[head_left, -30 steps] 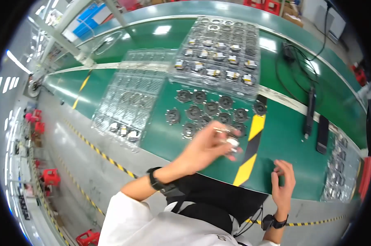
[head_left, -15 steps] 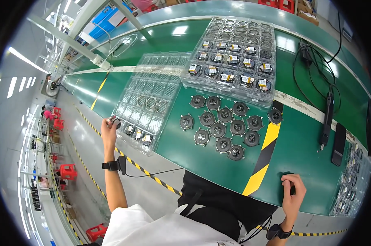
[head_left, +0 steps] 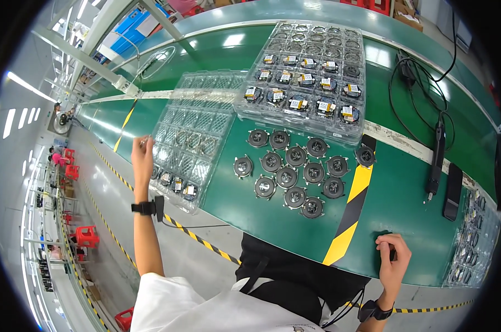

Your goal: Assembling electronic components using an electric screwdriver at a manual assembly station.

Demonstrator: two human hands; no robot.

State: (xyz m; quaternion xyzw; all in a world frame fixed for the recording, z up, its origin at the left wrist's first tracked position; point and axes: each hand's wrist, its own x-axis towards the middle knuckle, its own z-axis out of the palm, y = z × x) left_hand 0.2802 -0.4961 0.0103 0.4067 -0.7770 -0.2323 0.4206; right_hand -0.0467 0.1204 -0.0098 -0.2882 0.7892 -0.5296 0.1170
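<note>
My left hand (head_left: 142,157) is at the left edge of a clear plastic tray (head_left: 202,119), fingertips pinched together; what they hold, if anything, is too small to make out. Round watch modules with pale labels (head_left: 177,184) sit in the tray's near row, and metal rings (head_left: 193,141) lie in a row farther back. At the bench's near right, my right hand (head_left: 393,257) rests with curled fingers around a small dark object, mostly hidden. Several round black watch cases (head_left: 286,176), back side up, lie on the green bench between the hands.
A stack of clear trays (head_left: 306,119) with modules and rings stands at the far middle. An electric screwdriver (head_left: 437,157) with a coiled cable and a black phone-like slab (head_left: 453,191) lie at right, near another filled tray (head_left: 471,243). Yellow-black tape (head_left: 350,213) crosses the bench.
My left hand has moved away from the tray's near left corner, farther back along its edge. A module there now shows uncovered by the fingers. My right hand stays nearly in place.
</note>
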